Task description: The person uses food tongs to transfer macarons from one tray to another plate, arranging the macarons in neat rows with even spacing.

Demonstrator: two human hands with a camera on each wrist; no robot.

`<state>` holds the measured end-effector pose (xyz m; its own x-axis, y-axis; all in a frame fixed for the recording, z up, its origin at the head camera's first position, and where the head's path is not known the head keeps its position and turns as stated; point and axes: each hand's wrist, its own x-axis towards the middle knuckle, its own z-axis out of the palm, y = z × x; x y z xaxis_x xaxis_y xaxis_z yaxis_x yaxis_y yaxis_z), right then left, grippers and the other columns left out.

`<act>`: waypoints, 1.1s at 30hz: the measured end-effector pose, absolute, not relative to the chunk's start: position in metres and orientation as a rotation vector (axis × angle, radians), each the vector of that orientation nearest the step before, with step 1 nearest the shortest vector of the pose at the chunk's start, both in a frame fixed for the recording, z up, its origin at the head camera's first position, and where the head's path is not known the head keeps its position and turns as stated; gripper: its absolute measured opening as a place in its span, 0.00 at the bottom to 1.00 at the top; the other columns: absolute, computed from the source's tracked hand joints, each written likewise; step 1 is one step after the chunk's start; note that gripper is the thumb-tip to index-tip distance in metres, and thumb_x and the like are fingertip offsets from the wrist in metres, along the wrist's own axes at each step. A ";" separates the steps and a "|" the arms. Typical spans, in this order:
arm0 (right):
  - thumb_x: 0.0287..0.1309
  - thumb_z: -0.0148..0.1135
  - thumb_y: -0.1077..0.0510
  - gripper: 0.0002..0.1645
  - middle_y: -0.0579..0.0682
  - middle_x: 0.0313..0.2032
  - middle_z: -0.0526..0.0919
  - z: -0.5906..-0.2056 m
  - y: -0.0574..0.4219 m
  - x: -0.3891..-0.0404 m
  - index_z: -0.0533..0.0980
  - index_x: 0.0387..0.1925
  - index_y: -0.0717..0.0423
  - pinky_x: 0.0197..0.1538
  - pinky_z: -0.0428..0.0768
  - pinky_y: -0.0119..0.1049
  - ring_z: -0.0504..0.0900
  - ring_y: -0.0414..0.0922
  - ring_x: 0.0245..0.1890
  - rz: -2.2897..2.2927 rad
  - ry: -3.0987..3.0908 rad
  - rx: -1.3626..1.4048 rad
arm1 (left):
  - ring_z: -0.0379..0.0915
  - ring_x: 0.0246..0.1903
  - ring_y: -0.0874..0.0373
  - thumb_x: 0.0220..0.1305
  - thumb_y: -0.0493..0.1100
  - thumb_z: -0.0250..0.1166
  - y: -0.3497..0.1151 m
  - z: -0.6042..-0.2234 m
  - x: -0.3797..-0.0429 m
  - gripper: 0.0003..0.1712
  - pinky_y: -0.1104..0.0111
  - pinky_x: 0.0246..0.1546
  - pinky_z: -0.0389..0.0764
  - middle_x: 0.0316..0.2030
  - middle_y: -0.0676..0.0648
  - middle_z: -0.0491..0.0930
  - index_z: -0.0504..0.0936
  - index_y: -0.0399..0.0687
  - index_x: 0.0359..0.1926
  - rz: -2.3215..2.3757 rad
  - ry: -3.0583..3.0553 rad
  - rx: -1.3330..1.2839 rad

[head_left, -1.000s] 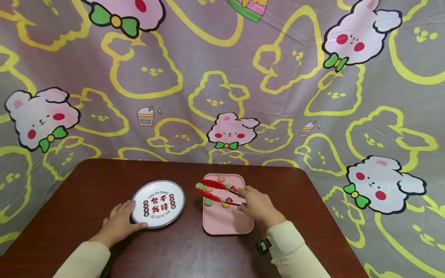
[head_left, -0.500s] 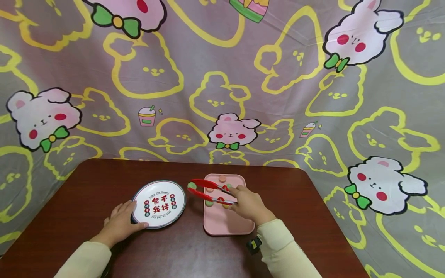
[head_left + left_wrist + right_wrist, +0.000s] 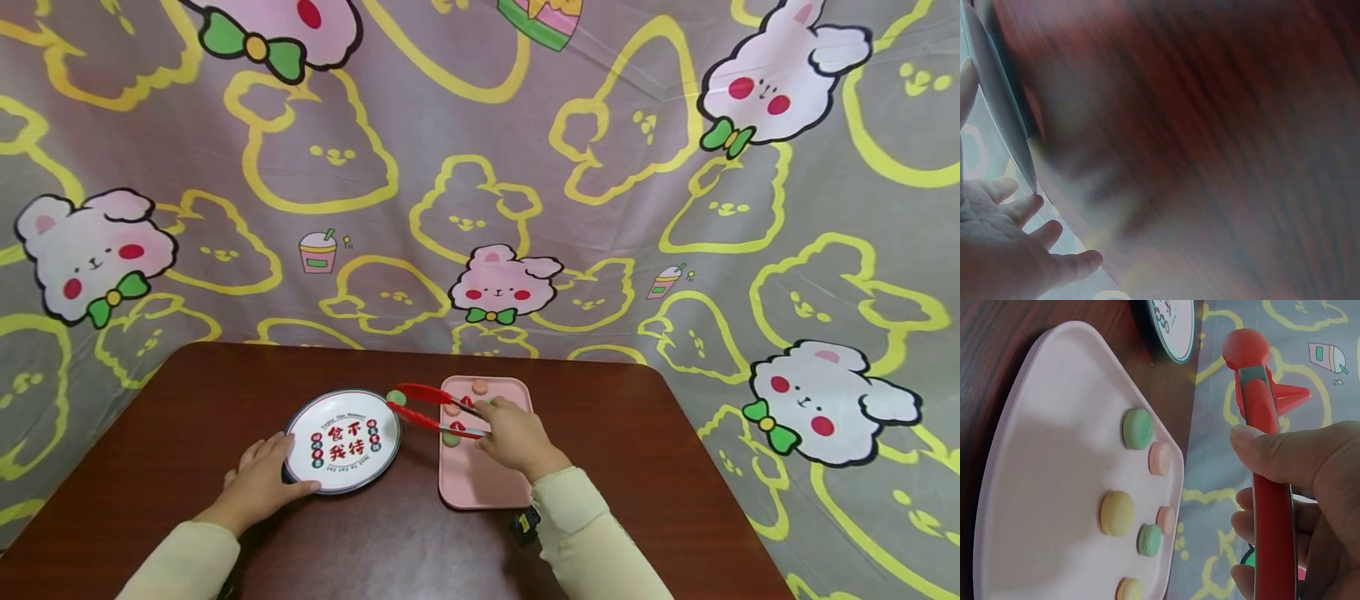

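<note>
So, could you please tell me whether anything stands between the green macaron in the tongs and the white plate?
Nothing visible does: the green macaron in the red tongs appears at the edge of the white plate, and the left hand is at the opposite side.

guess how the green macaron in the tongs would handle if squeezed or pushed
The macaron looks small beside the plate, so probably light. Its round outline suggests it might roll if it lands on edge. Held only between the tips of the tongs, it could slip or crack if squeezed hard.
</note>
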<state>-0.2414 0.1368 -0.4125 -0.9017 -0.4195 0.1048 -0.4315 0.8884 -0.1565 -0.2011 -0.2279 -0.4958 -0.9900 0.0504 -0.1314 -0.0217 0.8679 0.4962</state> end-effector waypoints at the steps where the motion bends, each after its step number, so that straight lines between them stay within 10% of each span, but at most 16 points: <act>1: 0.48 0.74 0.52 0.28 0.51 0.42 0.81 -0.413 0.135 -0.242 0.77 0.53 0.51 0.36 0.79 0.50 0.81 0.49 0.43 0.274 -2.981 0.680 | 0.42 0.63 0.23 0.45 0.70 0.70 -0.228 -0.496 -0.201 0.65 0.25 0.52 0.49 0.66 0.21 0.51 0.57 0.26 0.68 0.774 2.900 0.021; 33: 0.48 0.74 0.49 0.31 0.49 0.45 0.80 -0.432 0.084 -0.250 0.77 0.55 0.50 0.36 0.80 0.44 0.80 0.46 0.46 0.206 -3.034 0.645 | 0.42 0.63 0.24 0.44 0.72 0.70 -0.227 -0.494 -0.201 0.66 0.25 0.53 0.47 0.66 0.21 0.51 0.57 0.26 0.68 0.761 2.884 -0.001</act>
<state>-0.2504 0.0839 -0.4317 -0.9134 -0.4026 0.0601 -0.4071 0.9052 -0.1221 -0.2014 -0.2266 -0.4945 -0.9873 0.0397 -0.1538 -0.0413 0.8707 0.4900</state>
